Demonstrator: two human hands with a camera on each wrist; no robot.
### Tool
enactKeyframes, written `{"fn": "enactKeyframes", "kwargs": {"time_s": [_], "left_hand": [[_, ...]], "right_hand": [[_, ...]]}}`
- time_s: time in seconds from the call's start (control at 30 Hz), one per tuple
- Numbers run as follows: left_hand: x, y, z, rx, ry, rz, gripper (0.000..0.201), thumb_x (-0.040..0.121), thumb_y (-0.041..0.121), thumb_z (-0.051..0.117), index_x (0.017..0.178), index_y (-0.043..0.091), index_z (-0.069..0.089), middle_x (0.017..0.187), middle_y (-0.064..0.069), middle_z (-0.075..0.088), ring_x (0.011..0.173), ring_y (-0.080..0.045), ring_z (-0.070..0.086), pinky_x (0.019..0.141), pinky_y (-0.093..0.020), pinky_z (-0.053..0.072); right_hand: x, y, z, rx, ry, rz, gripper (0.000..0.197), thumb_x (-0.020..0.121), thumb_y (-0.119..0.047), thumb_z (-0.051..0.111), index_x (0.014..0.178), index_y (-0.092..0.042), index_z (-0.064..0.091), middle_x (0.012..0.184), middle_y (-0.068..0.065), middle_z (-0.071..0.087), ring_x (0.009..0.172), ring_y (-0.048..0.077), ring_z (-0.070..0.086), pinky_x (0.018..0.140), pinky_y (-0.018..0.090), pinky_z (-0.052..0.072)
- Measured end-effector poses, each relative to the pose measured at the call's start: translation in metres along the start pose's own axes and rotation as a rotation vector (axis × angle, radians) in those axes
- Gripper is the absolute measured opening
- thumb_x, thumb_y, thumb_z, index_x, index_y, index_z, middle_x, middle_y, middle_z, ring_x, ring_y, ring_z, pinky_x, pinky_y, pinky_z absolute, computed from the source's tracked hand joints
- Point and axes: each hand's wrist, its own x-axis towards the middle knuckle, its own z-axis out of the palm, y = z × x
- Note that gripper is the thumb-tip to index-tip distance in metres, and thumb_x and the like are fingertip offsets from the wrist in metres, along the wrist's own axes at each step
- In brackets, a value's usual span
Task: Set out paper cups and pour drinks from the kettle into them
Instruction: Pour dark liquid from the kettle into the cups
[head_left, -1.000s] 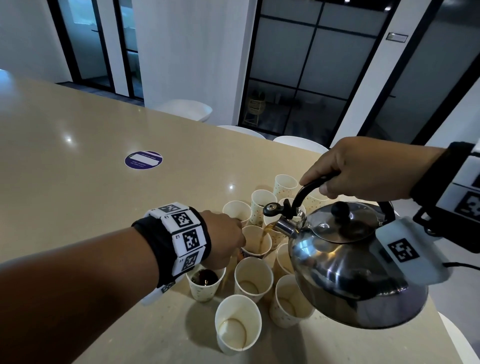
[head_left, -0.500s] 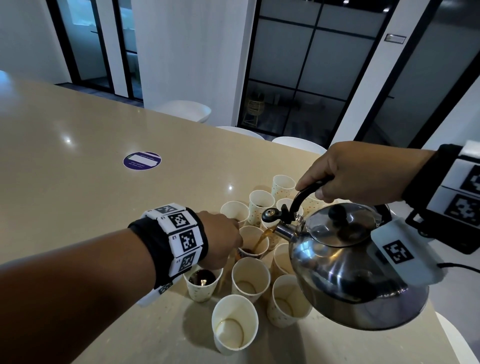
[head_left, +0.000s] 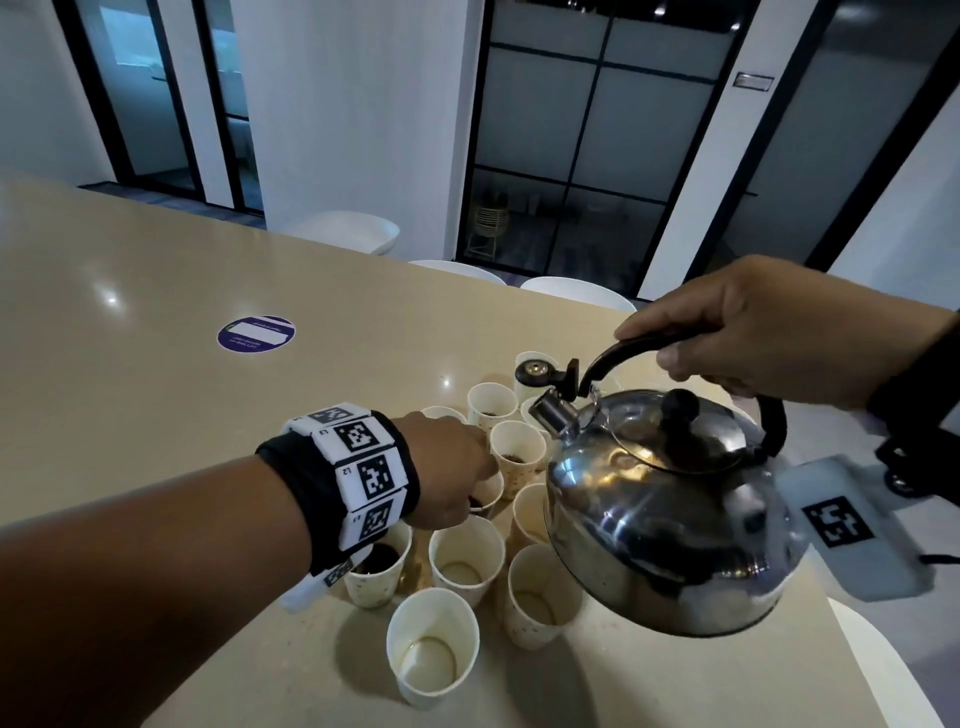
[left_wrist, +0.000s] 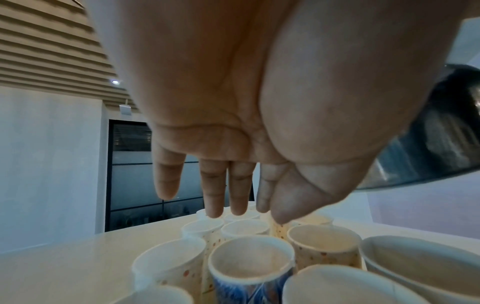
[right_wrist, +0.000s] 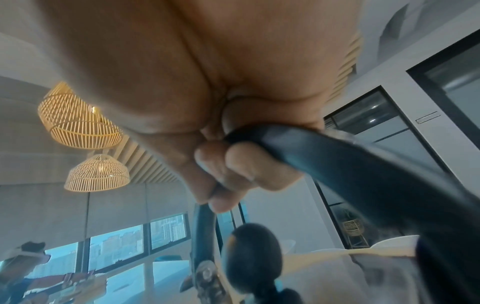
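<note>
A steel kettle (head_left: 665, 519) with a black handle hangs over the right side of a cluster of paper cups, its spout (head_left: 556, 415) raised and no stream showing. My right hand (head_left: 727, 338) grips the handle (right_wrist: 337, 164) from above. My left hand (head_left: 452, 467) reaches into the cluster from the left. There its thumb and forefinger (left_wrist: 270, 214) pinch the rim of a dotted cup (head_left: 519, 467) that has dark drink at its bottom; the other fingers hang straight. A cup (head_left: 376, 566) under my left wrist holds dark drink. The nearest cup (head_left: 431, 649) has only a stained bottom.
The beige table (head_left: 156, 415) stretches far to the left, with a round purple sticker (head_left: 256, 334) on it. White chairs (head_left: 353, 231) stand along its far edge and one chair (head_left: 893, 675) at the right corner. Glass doors lie beyond.
The kettle has tipped back and risen, so the brown stream into the held cup has stopped. My left hand has stayed at that cup's rim.
</note>
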Motion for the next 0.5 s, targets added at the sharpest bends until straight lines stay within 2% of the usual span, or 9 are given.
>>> {"fn": "enactKeyframes", "kwargs": {"time_s": [0.07, 0.17, 0.27, 0.33, 0.4, 0.5], "left_hand": [[0.005, 0.008, -0.004, -0.023, 0.001, 0.021, 0.043, 0.096, 0.027, 0.055, 0.139, 0.024, 0.055, 0.137, -0.001, 0.056, 0.114, -0.026, 0.059, 0.093, -0.043, 0.055], [0.011, 0.022, -0.004, -0.013, -0.005, 0.082, 0.045, 0.095, 0.02, 0.054, 0.14, 0.027, 0.056, 0.135, 0.001, 0.059, 0.114, -0.025, 0.06, 0.092, -0.044, 0.056], [0.018, 0.031, 0.003, 0.043, -0.05, 0.136, 0.054, 0.095, 0.015, 0.051, 0.146, 0.029, 0.05, 0.144, 0.001, 0.053, 0.128, -0.028, 0.053, 0.098, -0.047, 0.052], [0.02, 0.033, 0.008, 0.079, -0.061, 0.168, 0.053, 0.094, 0.015, 0.052, 0.145, 0.029, 0.052, 0.145, 0.0, 0.054, 0.132, -0.028, 0.051, 0.099, -0.048, 0.052], [0.022, 0.035, 0.014, 0.119, -0.067, 0.185, 0.051, 0.094, 0.015, 0.053, 0.143, 0.029, 0.053, 0.144, 0.001, 0.054, 0.132, -0.028, 0.05, 0.097, -0.048, 0.052], [0.023, 0.037, 0.015, 0.175, -0.089, 0.19, 0.05, 0.095, 0.016, 0.052, 0.144, 0.026, 0.052, 0.146, 0.002, 0.051, 0.132, -0.029, 0.046, 0.097, -0.051, 0.05]], "right_hand": [[-0.008, 0.004, -0.008, 0.008, 0.023, -0.006, 0.03, 0.089, -0.014, 0.066, 0.104, -0.04, 0.071, 0.052, -0.029, 0.06, 0.046, -0.006, 0.055, 0.054, 0.019, 0.036], [-0.015, 0.01, -0.014, -0.057, 0.012, -0.013, 0.031, 0.088, -0.015, 0.066, 0.104, -0.041, 0.071, 0.054, -0.028, 0.061, 0.052, -0.011, 0.056, 0.055, 0.014, 0.034], [-0.016, 0.018, -0.009, -0.13, -0.034, -0.016, 0.032, 0.087, -0.016, 0.068, 0.102, -0.044, 0.071, 0.082, -0.023, 0.071, 0.071, -0.012, 0.061, 0.064, 0.01, 0.04], [-0.015, 0.023, -0.003, -0.186, -0.076, -0.031, 0.033, 0.088, -0.016, 0.067, 0.106, -0.042, 0.071, 0.095, -0.024, 0.071, 0.082, -0.008, 0.063, 0.073, 0.01, 0.043], [-0.014, 0.028, 0.003, -0.232, -0.108, -0.041, 0.033, 0.088, -0.015, 0.066, 0.11, -0.04, 0.071, 0.097, -0.028, 0.068, 0.087, -0.005, 0.062, 0.076, 0.008, 0.042], [-0.012, 0.034, 0.01, -0.271, -0.122, -0.049, 0.033, 0.089, -0.015, 0.065, 0.112, -0.038, 0.071, 0.087, -0.033, 0.062, 0.087, -0.006, 0.059, 0.073, 0.006, 0.039]]}}
